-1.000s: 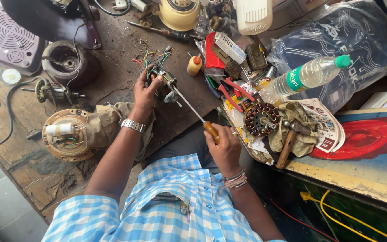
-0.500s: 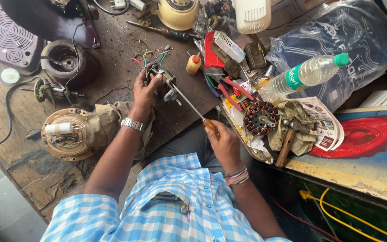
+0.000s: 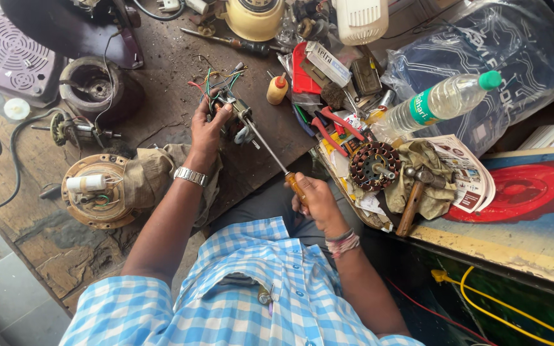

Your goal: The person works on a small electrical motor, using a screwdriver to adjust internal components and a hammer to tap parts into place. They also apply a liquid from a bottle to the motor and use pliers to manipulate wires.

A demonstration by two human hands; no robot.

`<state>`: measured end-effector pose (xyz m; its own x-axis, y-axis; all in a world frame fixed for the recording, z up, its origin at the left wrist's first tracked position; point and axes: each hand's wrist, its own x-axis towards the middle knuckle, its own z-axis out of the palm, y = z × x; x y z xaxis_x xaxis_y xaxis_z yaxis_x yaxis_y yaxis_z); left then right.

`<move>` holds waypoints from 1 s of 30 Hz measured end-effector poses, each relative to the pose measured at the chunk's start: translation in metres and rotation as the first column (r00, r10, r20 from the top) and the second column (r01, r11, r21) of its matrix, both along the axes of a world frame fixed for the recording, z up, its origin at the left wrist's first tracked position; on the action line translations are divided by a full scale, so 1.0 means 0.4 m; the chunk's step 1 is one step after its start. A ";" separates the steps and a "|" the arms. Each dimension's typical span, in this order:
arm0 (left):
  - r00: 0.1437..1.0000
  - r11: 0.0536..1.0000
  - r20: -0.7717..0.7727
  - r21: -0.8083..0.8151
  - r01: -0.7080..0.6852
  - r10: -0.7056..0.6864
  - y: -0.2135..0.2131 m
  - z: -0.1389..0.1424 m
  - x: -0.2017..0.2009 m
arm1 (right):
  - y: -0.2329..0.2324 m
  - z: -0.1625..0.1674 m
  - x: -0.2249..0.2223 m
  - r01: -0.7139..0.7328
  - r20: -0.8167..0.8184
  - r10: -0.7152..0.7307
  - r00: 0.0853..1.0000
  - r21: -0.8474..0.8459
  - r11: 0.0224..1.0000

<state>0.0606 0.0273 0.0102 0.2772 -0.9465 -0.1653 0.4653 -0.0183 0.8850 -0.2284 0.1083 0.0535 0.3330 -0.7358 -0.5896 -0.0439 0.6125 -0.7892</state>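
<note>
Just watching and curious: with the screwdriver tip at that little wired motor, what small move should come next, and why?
Probably a turn of the screwdriver. Its tip already sits on the small motor, which the left hand steadies on the workbench, while the right hand grips the orange handle.

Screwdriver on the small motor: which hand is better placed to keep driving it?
Likely the right hand: it grips the screwdriver handle, tip at the small motor. The left hand steadies that motor.

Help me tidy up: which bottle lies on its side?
The clear plastic water bottle with green cap, lying across the bagged bundle; the small orange-capped bottle stands upright.
</note>
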 end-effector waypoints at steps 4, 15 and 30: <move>1.000 1.000 -0.008 0.030 -0.005 0.005 0.001 0.002 0.000 | 0.011 0.028 -0.008 -0.146 -0.406 -0.109 0.907 -0.547 0.824; 0.999 0.999 0.031 0.027 -0.020 0.019 -0.005 -0.016 0.000 | -0.011 0.035 -0.021 0.058 0.122 -0.070 0.990 0.104 0.993; 1.000 1.000 -0.009 0.013 0.000 0.001 0.001 -0.004 0.001 | 0.028 0.043 -0.010 -0.584 -0.572 -0.466 0.675 -0.800 0.137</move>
